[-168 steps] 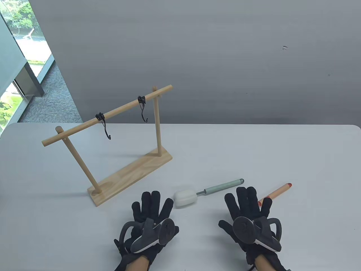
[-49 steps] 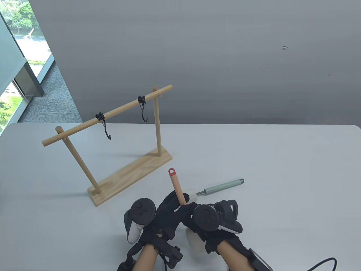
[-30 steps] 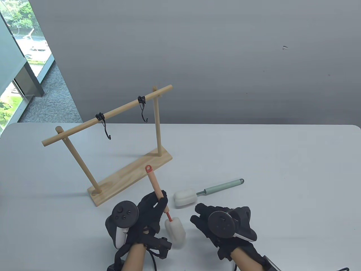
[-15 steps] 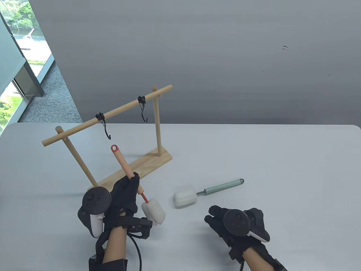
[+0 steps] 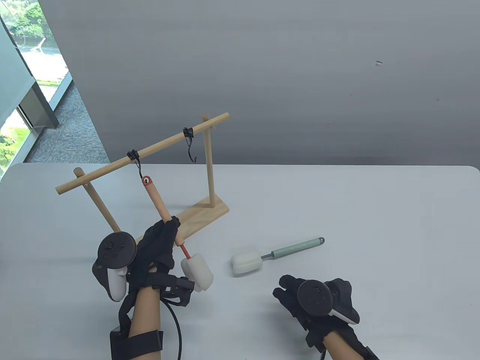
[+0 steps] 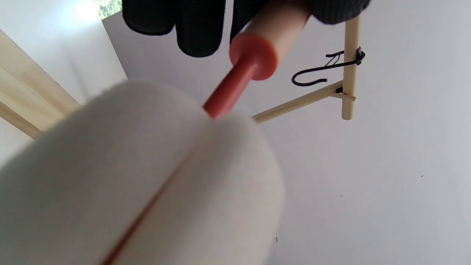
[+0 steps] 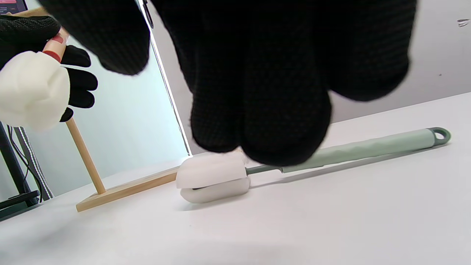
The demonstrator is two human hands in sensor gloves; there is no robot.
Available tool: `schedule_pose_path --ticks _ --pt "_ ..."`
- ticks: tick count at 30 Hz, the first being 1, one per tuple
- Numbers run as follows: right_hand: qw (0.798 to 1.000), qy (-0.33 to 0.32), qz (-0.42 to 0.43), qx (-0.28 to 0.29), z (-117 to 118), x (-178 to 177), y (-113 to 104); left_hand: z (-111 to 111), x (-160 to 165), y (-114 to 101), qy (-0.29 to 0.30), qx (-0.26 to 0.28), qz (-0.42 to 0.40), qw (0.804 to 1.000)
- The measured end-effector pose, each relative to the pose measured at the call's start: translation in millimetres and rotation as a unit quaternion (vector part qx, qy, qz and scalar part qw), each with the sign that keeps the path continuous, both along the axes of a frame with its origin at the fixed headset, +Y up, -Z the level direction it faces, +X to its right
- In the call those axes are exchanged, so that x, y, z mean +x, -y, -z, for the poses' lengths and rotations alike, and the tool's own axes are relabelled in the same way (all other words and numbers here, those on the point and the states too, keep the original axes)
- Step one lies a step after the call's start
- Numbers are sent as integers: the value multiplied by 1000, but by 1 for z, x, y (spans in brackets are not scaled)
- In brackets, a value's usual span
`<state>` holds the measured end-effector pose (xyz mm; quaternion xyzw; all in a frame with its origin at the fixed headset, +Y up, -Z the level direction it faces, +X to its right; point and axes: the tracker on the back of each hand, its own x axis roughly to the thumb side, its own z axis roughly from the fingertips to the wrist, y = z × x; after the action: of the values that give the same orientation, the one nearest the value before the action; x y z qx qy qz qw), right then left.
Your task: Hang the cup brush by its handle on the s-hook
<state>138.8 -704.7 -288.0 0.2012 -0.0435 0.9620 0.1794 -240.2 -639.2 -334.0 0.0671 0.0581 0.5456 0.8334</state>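
Observation:
My left hand (image 5: 169, 226) grips the peach handle of a cup brush (image 5: 160, 208) and holds it tilted above the table. Its white sponge head (image 5: 197, 272) hangs below my fingers and fills the left wrist view (image 6: 140, 176). The red loop at the handle's end (image 5: 147, 180) sits at the lower tip of the left black s-hook (image 5: 139, 169), and the tip shows dark inside the loop hole. The s-hook hangs from the wooden rack's crossbar (image 5: 157, 146). My right hand (image 5: 287, 290) rests on the table, holding nothing.
A second brush with a green handle (image 5: 296, 248) and a white sponge (image 5: 245, 263) lies on the white table, just beyond my right hand. A second s-hook (image 5: 191, 149) hangs near the rack's right post. The rack's wooden base (image 5: 202, 215) stands behind my left hand.
My left hand has lifted the brush up and to the left, bringing the red loop from below the hook onto its tip. My right hand has stayed on the table.

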Motion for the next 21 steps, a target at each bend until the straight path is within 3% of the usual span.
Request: schedule_pose_path --ticks 10,21 --pt "1000 10 -3 -9 -3 3 1 4 -2 3 -6 -18 -15 1000" --pt "1000 9 -6 -19 -4 4 1 0 -10 24 -19 -43 -35 998"
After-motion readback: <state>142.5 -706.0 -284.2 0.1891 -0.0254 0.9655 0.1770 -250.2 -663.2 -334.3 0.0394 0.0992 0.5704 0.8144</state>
